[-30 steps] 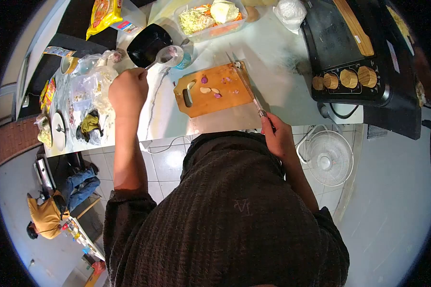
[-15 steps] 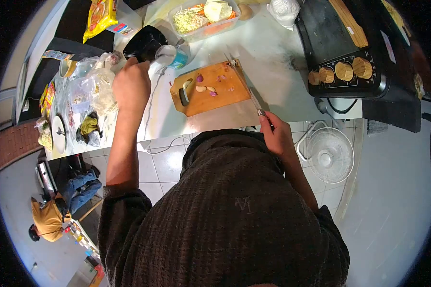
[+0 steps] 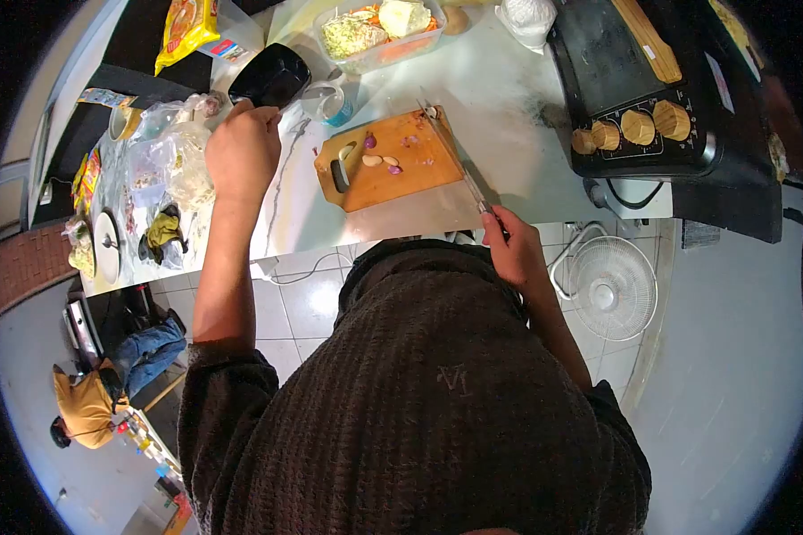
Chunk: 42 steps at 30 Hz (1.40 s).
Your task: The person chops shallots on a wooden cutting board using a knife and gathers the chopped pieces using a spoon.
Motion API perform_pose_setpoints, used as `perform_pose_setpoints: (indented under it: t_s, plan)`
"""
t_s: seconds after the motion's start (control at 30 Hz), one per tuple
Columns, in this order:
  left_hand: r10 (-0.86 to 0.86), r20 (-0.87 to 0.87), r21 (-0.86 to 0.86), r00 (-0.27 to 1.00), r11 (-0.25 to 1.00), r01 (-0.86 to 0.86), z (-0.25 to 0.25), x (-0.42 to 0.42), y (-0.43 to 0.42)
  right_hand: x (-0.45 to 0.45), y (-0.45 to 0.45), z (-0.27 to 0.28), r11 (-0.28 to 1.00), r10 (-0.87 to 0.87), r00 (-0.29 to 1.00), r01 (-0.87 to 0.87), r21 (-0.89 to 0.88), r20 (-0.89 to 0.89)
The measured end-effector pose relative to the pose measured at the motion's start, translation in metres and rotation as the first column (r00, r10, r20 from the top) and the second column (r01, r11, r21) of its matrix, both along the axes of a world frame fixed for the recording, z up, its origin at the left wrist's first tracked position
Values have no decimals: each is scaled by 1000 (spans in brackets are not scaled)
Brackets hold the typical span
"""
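My right hand (image 3: 516,248) grips the handle of a long knife (image 3: 466,172), whose blade lies along the right side of the wooden cutting board (image 3: 401,185). On the board are pale garlic cloves (image 3: 372,161), purple shallot pieces (image 3: 369,141) and small scraps. My left hand (image 3: 243,153) is closed at the near edge of a black bowl (image 3: 272,75); what its fingers hold is too small to make out. To the right of this hand stands a clear cup with a blue label (image 3: 335,107).
A clear tub of cut vegetables (image 3: 379,55) stands at the back. Plastic bags (image 3: 186,165) lie left; a black stove with wooden knobs (image 3: 638,127) is right. A fan (image 3: 605,290) is below the counter. Another person (image 3: 94,401) is at far left.
My left hand has moved from beside the cup up to the black bowl, and the thin handle seen in it earlier is no longer clear. My right hand keeps the knife.
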<state>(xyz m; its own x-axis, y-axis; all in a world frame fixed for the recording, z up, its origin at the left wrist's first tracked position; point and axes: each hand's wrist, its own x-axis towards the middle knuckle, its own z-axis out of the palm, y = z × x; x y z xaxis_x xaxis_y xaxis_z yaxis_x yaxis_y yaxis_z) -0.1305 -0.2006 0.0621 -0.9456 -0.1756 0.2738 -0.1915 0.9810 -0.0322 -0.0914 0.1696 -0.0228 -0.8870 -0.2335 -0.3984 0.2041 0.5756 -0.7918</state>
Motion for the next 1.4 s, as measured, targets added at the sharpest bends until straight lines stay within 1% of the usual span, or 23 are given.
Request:
perform_pose_setpoints:
  t_s: [0.17,0.23,0.27,0.3,0.37,0.4,0.43,0.5,0.57,0.63,0.67,0.7,0.77,0.83,0.87,0.93,1.0,1.1,1.17,1.23,1.33,1.4]
  plan:
    - [70,-26,-7,997,997,-71,11,13,9,2,1,4,1000,-23,1000,23,19,21]
    - [79,-126,10,989,997,-78,14,21,12,3,1,-2,999,-24,999,23,27,23]
    - [69,-168,55,983,997,-60,15,25,15,5,3,-9,999,-31,999,31,23,-20]
    - [68,-166,56,984,997,-59,18,30,19,7,4,-14,999,-38,997,39,19,-61]
    - [95,-150,121,984,990,-77,23,37,33,8,7,-20,999,-31,997,33,27,-69]
    - [72,-139,175,988,983,-47,20,40,39,8,7,-21,999,-24,997,26,34,-79]
    - [42,-138,217,990,976,-11,12,42,44,8,7,-20,999,-23,997,25,33,-77]
    - [12,-50,338,999,941,6,-8,43,54,8,5,-14,999,-27,998,29,34,-62]
    - [-3,39,307,999,952,-9,-26,39,67,6,4,-13,999,-25,999,26,36,-32]
    - [-16,44,335,999,942,0,-48,34,72,5,4,-10,999,-23,1000,23,39,-4]
    - [-27,40,387,999,922,9,-58,31,72,5,3,-8,998,-55,996,54,21,65]
    - [-38,35,439,999,898,19,-61,29,74,6,3,-7,996,-87,987,87,5,134]
    - [-42,22,470,999,882,27,-60,31,79,8,6,-18,996,-92,986,94,-3,141]
    - [-74,50,532,996,846,36,-58,35,82,10,7,-19,995,-96,984,98,-11,150]
    - [-75,51,533,996,846,37,-58,37,83,11,7,-18,995,-92,984,99,-35,150]
    - [-60,147,578,987,815,-36,-58,40,86,13,7,-18,994,-86,985,96,-61,151]
    - [-51,145,575,988,817,-43,-66,42,86,16,7,-20,988,-90,985,107,-107,149]
    - [-22,152,555,988,829,-67,-68,43,86,14,10,-16,994,-48,984,63,-84,171]
    - [1,168,538,986,838,-92,-66,45,86,15,10,-9,993,-59,983,75,-87,171]
    - [26,164,596,986,794,-119,-64,46,85,15,9,-8,992,-67,983,84,-92,172]
    - [24,169,596,985,794,-121,-60,43,89,16,9,-8,995,-51,989,62,-75,135]
    - [22,149,564,989,820,-103,-65,44,89,16,8,-5,992,-65,981,83,-92,182]
